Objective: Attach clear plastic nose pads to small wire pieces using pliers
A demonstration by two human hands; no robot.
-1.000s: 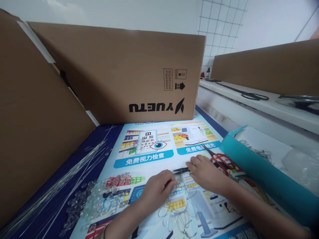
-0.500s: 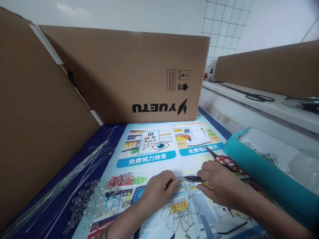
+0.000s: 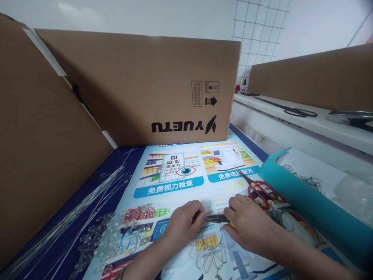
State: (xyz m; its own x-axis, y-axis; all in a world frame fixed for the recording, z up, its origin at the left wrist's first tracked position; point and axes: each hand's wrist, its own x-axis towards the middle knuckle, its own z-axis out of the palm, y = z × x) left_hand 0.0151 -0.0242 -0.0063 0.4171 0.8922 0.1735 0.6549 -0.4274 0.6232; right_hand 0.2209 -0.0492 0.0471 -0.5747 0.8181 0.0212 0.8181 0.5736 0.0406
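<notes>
We look down over a person's two bare hands working close together on a colourful printed poster (image 3: 171, 182) spread flat over a dark blue table (image 3: 96, 182). The right hand (image 3: 247, 223) is closed around the yellow-tipped handles of a small pair of dark pliers (image 3: 217, 219), whose nose points left toward the other hand. The left hand (image 3: 183, 223) is curled shut, its fingertips pinched on a piece of thin wire right at the plier tips, so the two hands nearly touch; holding the wire this near the tool seems meant to steady it. Just below the hands lies a loose tangle of bent wire loops (image 3: 211, 251) on the poster, within easy reach. To the left sits a scatter of clear glass beads (image 3: 116, 235), and farther left a bundle of long straight wires (image 3: 72, 217) runs diagonally along the table. Red-handled scissors (image 3: 258, 190) lie just beyond the right hand, beside a rolled teal sheet (image 3: 309, 206). Large cardboard boxes (image 3: 151, 85) stand upright behind and to the left, walling in the work area. A white ledge (image 3: 291, 120) at right carries black scissors (image 3: 291, 110).
</notes>
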